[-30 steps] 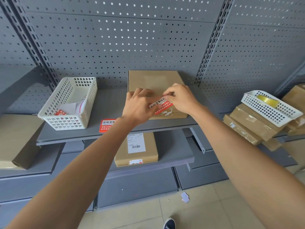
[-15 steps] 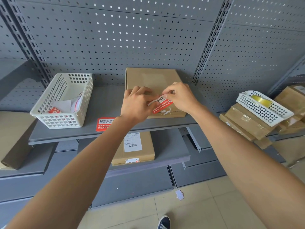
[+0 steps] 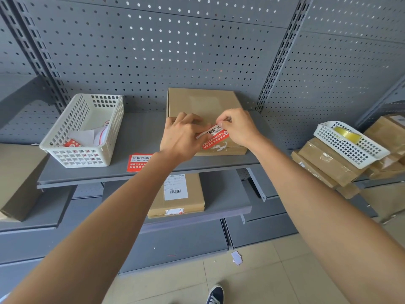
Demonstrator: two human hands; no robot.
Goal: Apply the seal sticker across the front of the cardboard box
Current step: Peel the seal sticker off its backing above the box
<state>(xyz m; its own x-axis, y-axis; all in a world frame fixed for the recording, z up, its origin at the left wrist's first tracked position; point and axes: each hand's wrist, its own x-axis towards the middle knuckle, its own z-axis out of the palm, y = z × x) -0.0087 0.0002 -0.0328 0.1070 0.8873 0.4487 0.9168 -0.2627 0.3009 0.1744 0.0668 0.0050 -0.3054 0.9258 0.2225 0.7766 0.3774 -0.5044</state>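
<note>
A flat brown cardboard box (image 3: 200,103) lies on the grey upper shelf (image 3: 140,137), against the pegboard. A red and white seal sticker (image 3: 215,136) is held over the box's front edge, tilted up to the right. My left hand (image 3: 180,136) pinches the sticker's left end and covers part of it. My right hand (image 3: 240,127) pinches its upper right corner between thumb and forefinger. White scraps of an old label show on the box's front face below the sticker.
A white basket (image 3: 83,130) with stickers and backing paper stands at the shelf's left. Another red sticker (image 3: 138,162) lies by the shelf's front edge. A labelled box (image 3: 175,196) rests on the lower shelf. Stacked boxes (image 3: 328,163) and a second basket (image 3: 350,143) sit at right.
Both hands stay on the sticker at the box's front edge and have barely shifted. The camera has drifted slightly, so the shelf sits a little lower in view.
</note>
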